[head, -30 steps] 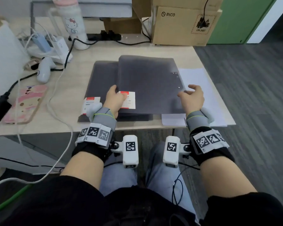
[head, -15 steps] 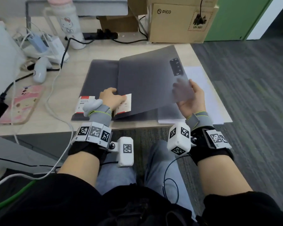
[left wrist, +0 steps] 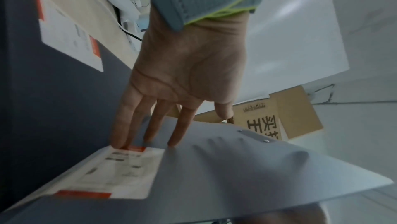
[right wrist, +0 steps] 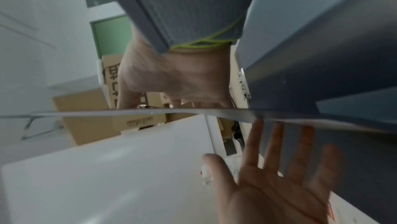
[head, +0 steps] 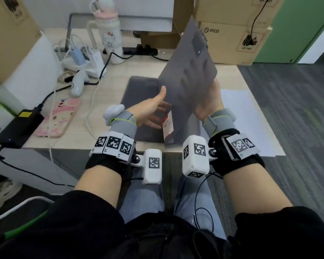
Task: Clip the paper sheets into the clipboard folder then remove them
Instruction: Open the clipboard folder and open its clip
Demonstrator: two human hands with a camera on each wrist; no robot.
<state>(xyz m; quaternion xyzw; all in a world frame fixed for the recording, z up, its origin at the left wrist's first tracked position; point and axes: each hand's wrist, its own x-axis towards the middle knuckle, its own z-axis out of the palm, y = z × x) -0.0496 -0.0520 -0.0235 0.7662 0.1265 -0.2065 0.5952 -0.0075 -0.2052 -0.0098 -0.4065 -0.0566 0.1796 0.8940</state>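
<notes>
Light wood surface [head: 142,66] holds a cartoon bottle [head: 110,37], phone [head: 59,117], cables; cardboard boxes [head: 230,40] behind, paper sheets [head: 251,116] on its right edge. Right hand [head: 208,101] grasps the grey clipboard folder [head: 187,71] cover, raised steeply, fingers behind it; left hand [head: 148,111], released with fingers straight, touches its inner face by the label [head: 167,126].

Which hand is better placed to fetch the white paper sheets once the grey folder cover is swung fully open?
Probably the right hand: the paper sheets lie on its side of the desk. For now it props up the folder cover, so the flat left hand would have to take the cover over.
</notes>
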